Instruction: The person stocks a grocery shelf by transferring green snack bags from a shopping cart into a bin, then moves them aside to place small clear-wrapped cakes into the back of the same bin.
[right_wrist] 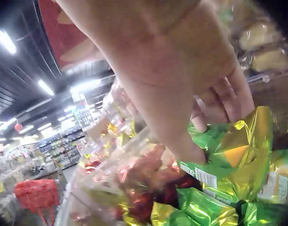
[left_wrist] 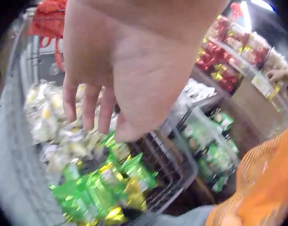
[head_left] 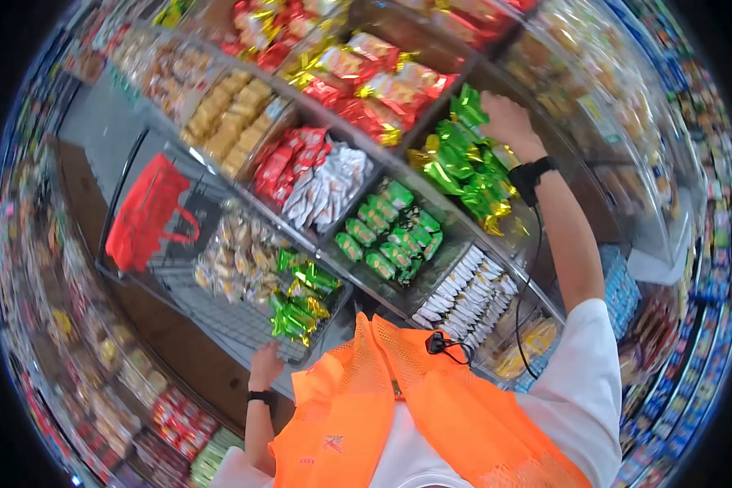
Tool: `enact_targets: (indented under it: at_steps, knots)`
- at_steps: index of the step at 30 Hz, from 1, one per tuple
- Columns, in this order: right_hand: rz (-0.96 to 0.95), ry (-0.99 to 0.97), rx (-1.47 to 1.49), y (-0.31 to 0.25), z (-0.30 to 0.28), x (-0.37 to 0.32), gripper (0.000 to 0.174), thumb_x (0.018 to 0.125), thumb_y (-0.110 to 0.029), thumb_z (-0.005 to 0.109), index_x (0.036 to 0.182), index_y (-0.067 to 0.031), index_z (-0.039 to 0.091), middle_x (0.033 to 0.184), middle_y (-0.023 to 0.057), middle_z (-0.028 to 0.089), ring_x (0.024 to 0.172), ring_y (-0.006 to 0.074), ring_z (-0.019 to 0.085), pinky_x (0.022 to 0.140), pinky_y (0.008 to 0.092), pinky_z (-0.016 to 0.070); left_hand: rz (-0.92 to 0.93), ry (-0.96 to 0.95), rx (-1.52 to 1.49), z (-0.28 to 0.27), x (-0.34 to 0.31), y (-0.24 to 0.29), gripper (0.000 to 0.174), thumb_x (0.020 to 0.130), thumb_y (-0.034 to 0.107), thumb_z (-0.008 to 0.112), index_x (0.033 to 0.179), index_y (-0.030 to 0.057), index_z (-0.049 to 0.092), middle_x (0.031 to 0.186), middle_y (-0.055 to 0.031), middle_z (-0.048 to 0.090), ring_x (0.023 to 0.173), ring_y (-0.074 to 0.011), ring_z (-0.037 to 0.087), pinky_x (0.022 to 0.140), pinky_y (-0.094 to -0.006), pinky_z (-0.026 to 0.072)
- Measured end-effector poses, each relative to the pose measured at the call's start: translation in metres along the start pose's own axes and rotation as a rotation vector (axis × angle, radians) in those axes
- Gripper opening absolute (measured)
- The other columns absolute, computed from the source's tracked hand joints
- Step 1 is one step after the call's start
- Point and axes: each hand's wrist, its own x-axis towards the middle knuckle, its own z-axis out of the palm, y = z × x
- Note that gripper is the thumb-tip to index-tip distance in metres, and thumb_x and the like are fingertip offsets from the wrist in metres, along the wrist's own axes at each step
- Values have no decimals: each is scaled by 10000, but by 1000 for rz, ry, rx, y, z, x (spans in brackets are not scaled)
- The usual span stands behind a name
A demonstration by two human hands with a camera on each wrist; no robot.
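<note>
My right hand [head_left: 509, 124] reaches into a bin of green and gold foil snack packets [head_left: 464, 159]. In the right wrist view, thumb and fingers pinch one green and gold packet [right_wrist: 231, 153] with a barcode label, above others of its kind. My left hand [left_wrist: 134, 70] hangs with extended fingers and nothing in them, by the near end of a wire shopping cart [left_wrist: 174, 197]. Inside the cart lie several green and gold packets [left_wrist: 94, 195], beside a heap of clear-wrapped pale snacks [left_wrist: 52, 115].
Neighbouring bins hold red and gold packets [head_left: 382, 77], red and silver sachets [head_left: 325, 175], small green packets [head_left: 390, 232] and white wrapped sticks [head_left: 468, 293]. A red bag [head_left: 150, 213] sits at the cart's far end. Clear dividers separate the bins. Stocked shelves [head_left: 130, 366] line the left.
</note>
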Motion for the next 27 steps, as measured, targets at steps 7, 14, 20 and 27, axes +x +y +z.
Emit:
enact_targets:
  at_steps: [7,14,20,27]
  knots:
    - [65,-19,-55,4,36,34,370,810,-160,718,1117,-111,518,1131,128,640,1126,381,603,870,517,517,-184,-127,-866,151,-53,-35,436,828,243,737,1204,42,648,1128,-187,702,1076,-340,669,912,-430,535]
    - [-193,92,-49,25,44,-4,606,918,-284,652,1443,-56,452,1359,227,521,1276,415,487,1068,491,402,109,79,-410,88,41,-67,323,846,196,641,1118,23,630,1002,-222,695,968,-431,647,827,-526,518]
    - [-224,136,0,-69,14,-107,589,944,-219,618,1471,-37,426,1432,230,469,1325,424,423,1135,494,315,47,366,-385,48,168,-131,552,795,333,721,1264,62,609,1164,-211,680,1109,-405,631,914,-469,524]
    - [-453,9,199,-311,42,-183,463,794,-28,656,1251,-28,583,1284,186,587,1208,391,529,1059,499,397,-175,-164,-452,49,188,-66,797,684,558,783,1303,97,588,1360,-221,568,1218,-401,580,984,-487,492]
